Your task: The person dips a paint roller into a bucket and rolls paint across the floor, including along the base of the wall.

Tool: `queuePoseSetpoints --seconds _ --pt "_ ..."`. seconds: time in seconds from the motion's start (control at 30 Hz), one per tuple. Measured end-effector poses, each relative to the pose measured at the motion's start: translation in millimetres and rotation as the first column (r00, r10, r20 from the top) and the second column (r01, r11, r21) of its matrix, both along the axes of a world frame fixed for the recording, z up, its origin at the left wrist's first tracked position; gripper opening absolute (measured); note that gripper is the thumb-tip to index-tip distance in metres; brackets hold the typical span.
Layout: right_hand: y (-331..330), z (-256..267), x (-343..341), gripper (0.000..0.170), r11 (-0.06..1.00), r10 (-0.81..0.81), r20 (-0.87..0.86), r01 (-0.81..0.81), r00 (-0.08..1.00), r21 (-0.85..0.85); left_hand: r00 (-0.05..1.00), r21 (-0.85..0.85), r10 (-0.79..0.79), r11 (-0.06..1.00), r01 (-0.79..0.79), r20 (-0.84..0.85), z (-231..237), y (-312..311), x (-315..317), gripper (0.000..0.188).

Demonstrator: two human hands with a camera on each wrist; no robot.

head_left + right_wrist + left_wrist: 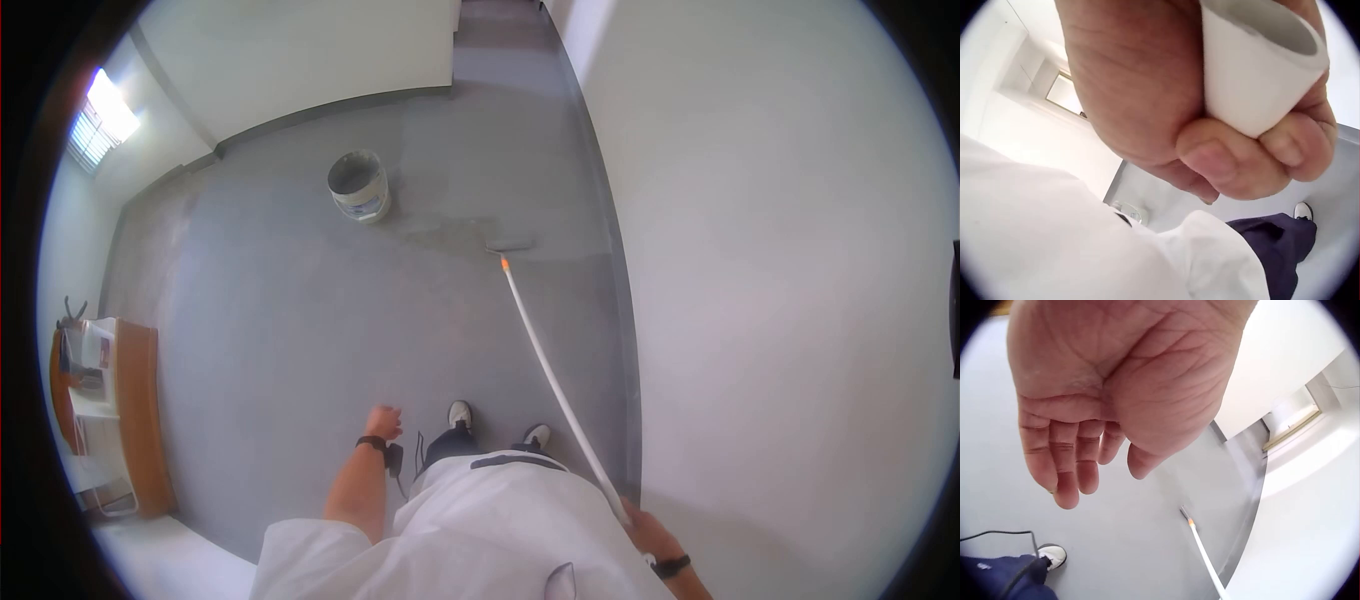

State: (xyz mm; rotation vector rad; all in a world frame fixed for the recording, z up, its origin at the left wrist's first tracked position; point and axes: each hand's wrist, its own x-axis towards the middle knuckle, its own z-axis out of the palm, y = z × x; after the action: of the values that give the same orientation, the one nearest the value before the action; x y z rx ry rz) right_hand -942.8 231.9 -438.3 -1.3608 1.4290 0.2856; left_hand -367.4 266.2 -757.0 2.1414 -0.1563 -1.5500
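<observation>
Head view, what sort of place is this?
Probably a room having its floor painted: a roller on a long pole, a bucket standing on the grey surface, and white walls.

In the head view, any lettering on the label of the bucket [362, 196] is too small to be read, and its depths are lost in shadow. The window [105, 112] at upper left is washed out by glare; the contents of the shelf unit [143, 420] at lower left are blurred. In the right wrist view, part of the right hand [1169, 103] is hidden behind the roller pole [1257, 78]. In the left wrist view, the left hand [1125, 381] is cut off by the top edge, the pole by the bottom.
</observation>
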Motion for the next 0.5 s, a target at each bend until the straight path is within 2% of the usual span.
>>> queuePoseSetpoints --seconds 0.07,0.13,0.2,0.27,0.3,0.37,0.5 --pt "-1.8 -3.2 -5.2 0.058 0.999 0.008 -0.041 -0.007 0.999 0.038 0.957 -0.065 -0.279 0.956 0.284 0.080 -22.3 10.0 10.2 0.039" --pt "-2.7 -15.8 -10.5 0.058 0.997 0.013 -0.082 -0.007 0.997 0.077 0.957 -0.071 -0.272 0.958 0.279 0.101 -32.1 12.2 10.5 0.038" --pt "0.3 -64.4 -8.5 0.059 0.998 0.066 -0.105 -0.066 0.992 0.003 0.954 -0.084 -0.270 0.956 0.282 0.128 -53.3 21.6 14.2 0.038" --pt "-26.4 -65.3 10.0 0.059 0.998 0.067 0.008 -0.067 0.998 -0.019 0.930 -0.164 -0.315 0.924 0.347 0.191 -53.0 12.6 10.1 0.039" --pt "-37.0 -77.4 16.1 0.060 0.994 0.087 -0.004 -0.087 0.996 -0.063 0.929 -0.166 -0.317 0.923 0.349 0.192 -32.9 2.0 3.0 0.039" --pt "-60.0 -91.8 33.6 0.061 0.988 0.105 -0.019 -0.107 0.994 -0.107 0.999 -0.056 -0.031 0.998 0.028 -0.038 33.9 -25.5 -17.7 0.043" --pt "-77.7 -74.5 68.2 0.063 0.996 0.074 -0.082 -0.078 0.994 -0.044 0.998 -0.101 -0.059 0.993 0.062 0.028 57.8 -32.3 -22.5 0.044"
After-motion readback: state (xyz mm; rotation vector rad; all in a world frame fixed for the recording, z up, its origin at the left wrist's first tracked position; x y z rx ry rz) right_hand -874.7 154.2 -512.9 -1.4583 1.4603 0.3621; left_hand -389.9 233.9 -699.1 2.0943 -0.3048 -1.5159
